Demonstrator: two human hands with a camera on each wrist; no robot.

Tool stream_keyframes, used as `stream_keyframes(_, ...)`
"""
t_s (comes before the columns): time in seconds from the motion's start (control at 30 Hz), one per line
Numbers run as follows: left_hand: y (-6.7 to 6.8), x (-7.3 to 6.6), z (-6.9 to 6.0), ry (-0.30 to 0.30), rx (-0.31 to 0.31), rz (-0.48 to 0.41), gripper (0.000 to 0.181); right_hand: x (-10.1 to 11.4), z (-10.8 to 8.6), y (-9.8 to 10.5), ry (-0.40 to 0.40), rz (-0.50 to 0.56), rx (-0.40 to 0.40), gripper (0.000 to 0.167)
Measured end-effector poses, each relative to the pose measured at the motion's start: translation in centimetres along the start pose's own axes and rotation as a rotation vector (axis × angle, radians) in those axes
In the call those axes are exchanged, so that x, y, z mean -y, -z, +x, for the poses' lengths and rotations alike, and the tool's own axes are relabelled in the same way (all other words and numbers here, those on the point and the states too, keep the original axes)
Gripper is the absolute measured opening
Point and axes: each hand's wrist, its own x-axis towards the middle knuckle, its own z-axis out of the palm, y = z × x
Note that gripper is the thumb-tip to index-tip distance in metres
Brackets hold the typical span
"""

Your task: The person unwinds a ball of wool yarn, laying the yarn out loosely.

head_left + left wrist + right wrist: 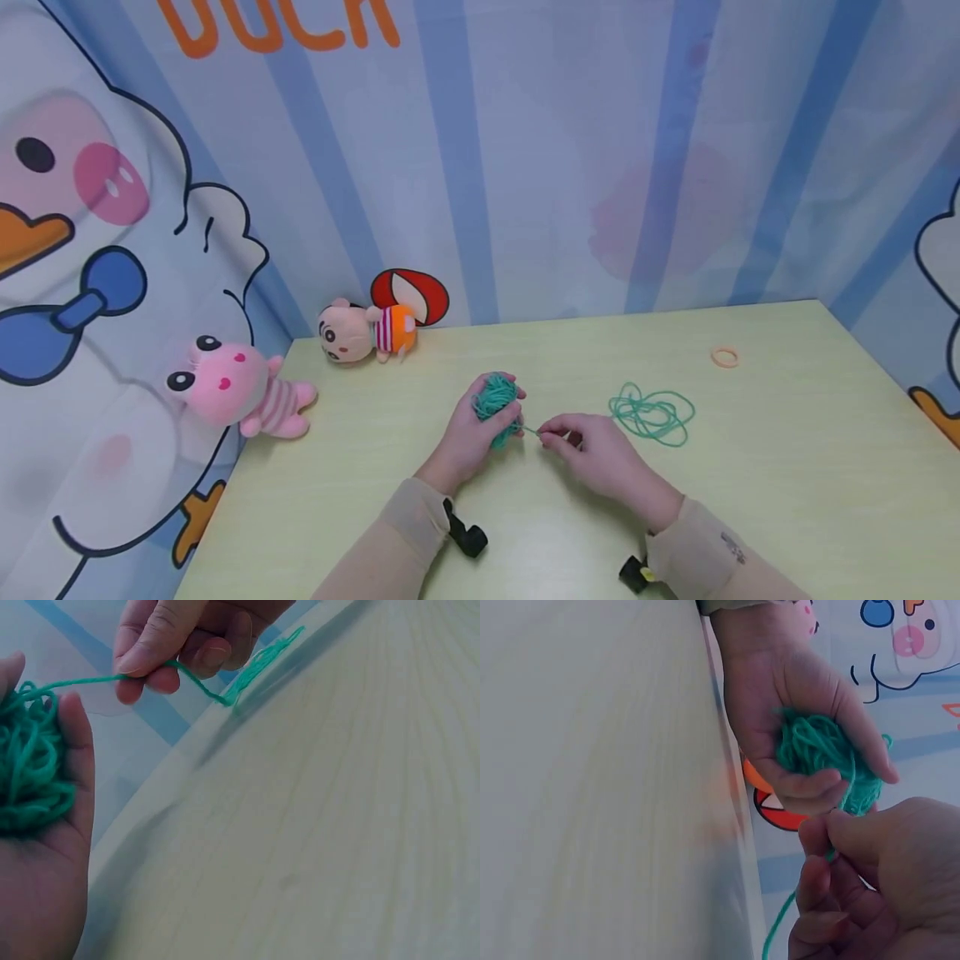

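Head view, left grip point(467, 432) clasping one yarn bundle point(495, 397), right grip point(598, 454) pinching one strand point(531, 430)

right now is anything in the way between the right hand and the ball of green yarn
Nothing visible stands between the right hand and the green yarn ball in the left hand; only a short strand of that yarn crosses the gap. The loose loops lie on the table to the right.

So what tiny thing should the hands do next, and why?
Probably wrap the strand once around the green yarn bundle: the left hand holds the bundle, the right hand pinches the strand, and loose yarn lies unwound on the table.
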Motion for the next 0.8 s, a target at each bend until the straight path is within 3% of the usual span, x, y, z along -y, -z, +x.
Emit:
stream_keyframes(0.17,0.2,-0.1,-0.1,0.000,-0.043,0.032,0.051,-0.6,0.0,1.2,-0.018,0.001,-0.033,0.015)
stream_keyframes(0.57,0.2,0.0,-0.1,-0.002,-0.018,-0.216,0.042,-3.2,-0.4,6.8,-0.071,-0.016,-0.154,0.025)
stream_keyframes(0.8,0.4,0.0,-0.1,-0.008,-0.031,-0.215,0.048,-5.8,-0.7,9.1,-0.146,-0.086,-0.227,0.030)
